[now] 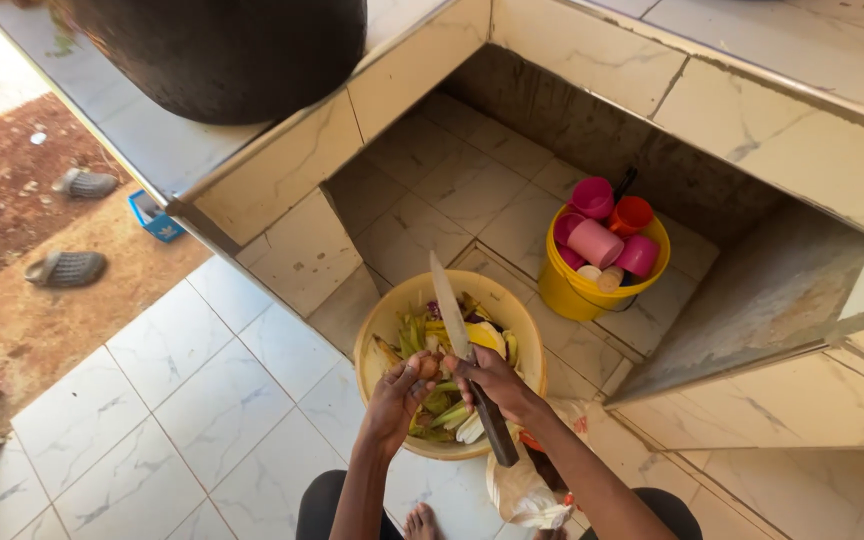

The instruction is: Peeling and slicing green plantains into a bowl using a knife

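One yellow basin (388, 325) sits on the white tiled floor (152, 430), filled with green and yellow peels (442, 405) whose number cannot be told. Both of the person's hands work over it. The right hand (497, 383) has its fingers wrapped tight around the dark handle of one long knife (455, 325), whose blade points up and away across the basin. The left hand (404, 388) is curled closed, its fingers pinching a small piece of the peelings just beside the blade; what exactly it grips is too small to tell. Behind the basin, in the tiled recess under the desk (782, 90), stands one yellow bucket (577, 290) holding about five plastic cups: four pink cups (594, 242) and one red cup (631, 214). A pale plastic bag (522, 490) lies by the person's right knee. Two grey sandals (67, 268) rest well apart on the bare earth outside, near one small blue box (157, 218). One large black pot (222, 50) stands on the desk's corner.
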